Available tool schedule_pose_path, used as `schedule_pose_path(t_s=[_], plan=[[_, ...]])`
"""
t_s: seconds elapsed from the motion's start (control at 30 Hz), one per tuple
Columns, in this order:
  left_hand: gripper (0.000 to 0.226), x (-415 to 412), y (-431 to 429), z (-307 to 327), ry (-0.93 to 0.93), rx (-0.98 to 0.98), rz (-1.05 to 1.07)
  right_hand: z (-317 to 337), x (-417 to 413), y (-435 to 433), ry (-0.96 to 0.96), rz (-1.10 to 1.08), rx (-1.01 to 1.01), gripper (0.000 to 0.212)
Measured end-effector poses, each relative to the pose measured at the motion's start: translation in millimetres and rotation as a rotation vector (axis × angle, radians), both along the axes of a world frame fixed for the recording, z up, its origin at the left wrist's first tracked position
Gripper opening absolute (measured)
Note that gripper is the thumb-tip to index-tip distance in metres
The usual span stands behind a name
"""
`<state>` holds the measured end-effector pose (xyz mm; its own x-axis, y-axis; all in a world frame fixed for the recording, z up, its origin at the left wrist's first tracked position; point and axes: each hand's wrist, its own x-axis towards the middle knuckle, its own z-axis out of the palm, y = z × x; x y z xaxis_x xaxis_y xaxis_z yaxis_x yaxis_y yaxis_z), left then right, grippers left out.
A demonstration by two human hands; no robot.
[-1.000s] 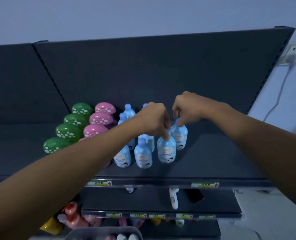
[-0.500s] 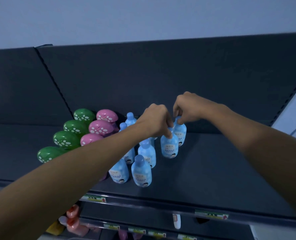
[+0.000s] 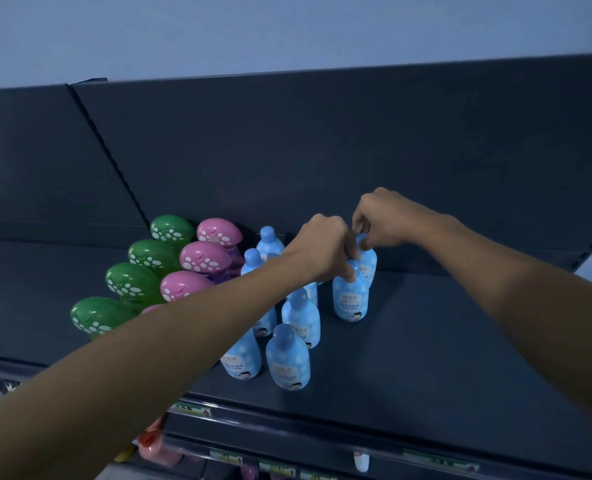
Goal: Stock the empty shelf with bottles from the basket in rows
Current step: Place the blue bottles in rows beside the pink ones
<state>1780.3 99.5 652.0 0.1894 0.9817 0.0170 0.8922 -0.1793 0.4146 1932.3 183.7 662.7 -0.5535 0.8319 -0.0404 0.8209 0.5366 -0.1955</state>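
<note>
Shelf (image 3: 426, 341): dark, matt, smooth surface, metal by appearance. Back panel (image 3: 322, 150): same matt dark finish. Blue bottles (image 3: 287, 358): smooth plastic, slight sheen, printed labels. Green caps (image 3: 133, 282) and pink caps (image 3: 203, 256): glossy plastic, white-spotted.

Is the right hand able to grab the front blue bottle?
Probably yes: bare shelf lies right of the front bottle, and nothing blocks it. But the right hand is pinching a back bottle by its cap, so it must let go first.
</note>
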Motion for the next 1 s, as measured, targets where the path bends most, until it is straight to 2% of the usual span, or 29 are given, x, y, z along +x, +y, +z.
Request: schedule_pose_path(t_s=[0.7, 1.0], plan=[[0.029, -6, 1, -11, -0.067, 0.044, -0.034, -2, -15, 9, -0.022, -0.034, -0.095, 0.014], [0.031, -12, -8, -8, -0.016, 0.120, -0.009, 6, -11, -10, -0.022, -0.071, -0.038, 0.028]])
